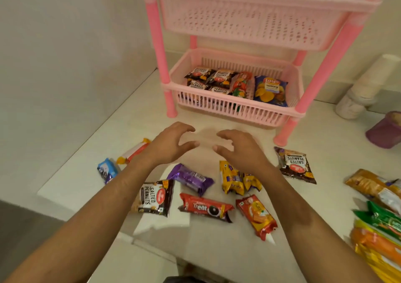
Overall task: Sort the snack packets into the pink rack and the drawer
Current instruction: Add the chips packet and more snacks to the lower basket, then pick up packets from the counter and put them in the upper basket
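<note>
Both hands empty, left hand [171, 143] and right hand [238, 150] hovering w/ fingers loosely curled. Grab near peanuts [155, 198] next, drop flat in rack [236, 109] bottom tier, left side w/ other peanuts.

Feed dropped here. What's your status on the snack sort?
Left hand and right hand empty, hovering. Pink rack lower tier part filled. Salted peanuts packet loose on counter. Nothing blocking.

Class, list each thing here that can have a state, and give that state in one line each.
Left hand: open, holding nothing.
Right hand: open, holding nothing.
Rack top tier: no packets visible.
Rack bottom tier: partly filled with packets.
Red Treat packet: sealed, flat on counter.
Purple tub: lid on.
</note>
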A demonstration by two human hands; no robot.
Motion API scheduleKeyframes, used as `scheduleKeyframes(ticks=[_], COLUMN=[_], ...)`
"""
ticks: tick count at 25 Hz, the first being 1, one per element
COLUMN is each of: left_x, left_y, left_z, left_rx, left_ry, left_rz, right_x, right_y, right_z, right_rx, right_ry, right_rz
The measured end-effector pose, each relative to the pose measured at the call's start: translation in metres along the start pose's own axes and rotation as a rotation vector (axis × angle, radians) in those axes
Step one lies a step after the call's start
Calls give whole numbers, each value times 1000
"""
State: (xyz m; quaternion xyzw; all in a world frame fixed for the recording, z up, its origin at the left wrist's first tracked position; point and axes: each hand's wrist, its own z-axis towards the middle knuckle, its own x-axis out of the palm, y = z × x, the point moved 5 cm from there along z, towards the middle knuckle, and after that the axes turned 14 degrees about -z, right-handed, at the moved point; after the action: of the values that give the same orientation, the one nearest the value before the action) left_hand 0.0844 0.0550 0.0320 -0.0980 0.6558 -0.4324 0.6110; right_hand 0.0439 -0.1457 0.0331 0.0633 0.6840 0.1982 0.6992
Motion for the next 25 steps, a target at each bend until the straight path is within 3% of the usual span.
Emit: scheduleKeyframes(ticks=[8,12,19,25], left_x=[-8,-2,9,10], left_y=[39,44,40,38], left_z=[-102,-129,-130,-122], left_rx=[-330,-407,-463,-493], left_ry=[280,395,404,411], left_rz=[83,152,142,45], right_x=[42,54,70,71], right_y=[69,78,76,68], right_z=[-28,-47,-67,-68], right_rx=[-192,-273,-336,-232], right_ry=[215,391,428,454], right_rz=[-58,-262,-507,-409])
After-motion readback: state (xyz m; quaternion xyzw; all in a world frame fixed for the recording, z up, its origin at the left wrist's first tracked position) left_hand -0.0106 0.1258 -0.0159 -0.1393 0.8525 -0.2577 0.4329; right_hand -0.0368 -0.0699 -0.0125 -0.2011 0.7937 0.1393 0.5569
